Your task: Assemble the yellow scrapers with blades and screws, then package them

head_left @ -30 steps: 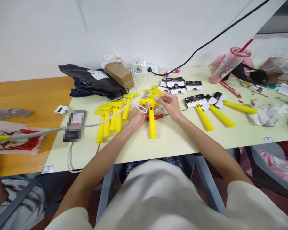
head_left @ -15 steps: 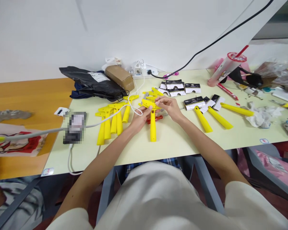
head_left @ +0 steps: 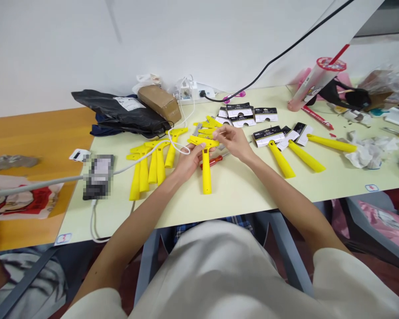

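1. The left hand (head_left: 186, 160) gripped a yellow scraper (head_left: 205, 165) just below its T-shaped head, fingers closed around the neck, with the handle pointing back toward the person over the table's front half.
2. The right hand (head_left: 234, 141) sat at the right end of that scraper's head, fingertips pinched narrowly together; what they pinched was too small to tell.
3. A red-handled screwdriver (head_left: 213, 161) lay on the table just beyond the held scraper, between the two hands.
4. To the left lay a row of yellow scrapers (head_left: 149, 166), side by side with handles toward the person, and a white cable (head_left: 133, 165) ran across them.
5. Black-and-white packaging cards (head_left: 249, 116) lay beyond the right hand; their print was too small to read. Three packaged scrapers (head_left: 295, 153) with such cards lay to the right.
6. A black mailing bag (head_left: 116, 113) bore a white shipping label, unreadable, next to a brown parcel (head_left: 159, 103).
7. The pale yellow table (head_left: 239, 190) stood against a white wall (head_left: 86, 44), beside an orange wooden table (head_left: 36, 137).
8. A white power strip (head_left: 194, 92) lay at the wall with a black cord plugged in. On the right stood a tilted pink drink cup (head_left: 314, 82) among crumpled tissue (head_left: 369, 153).
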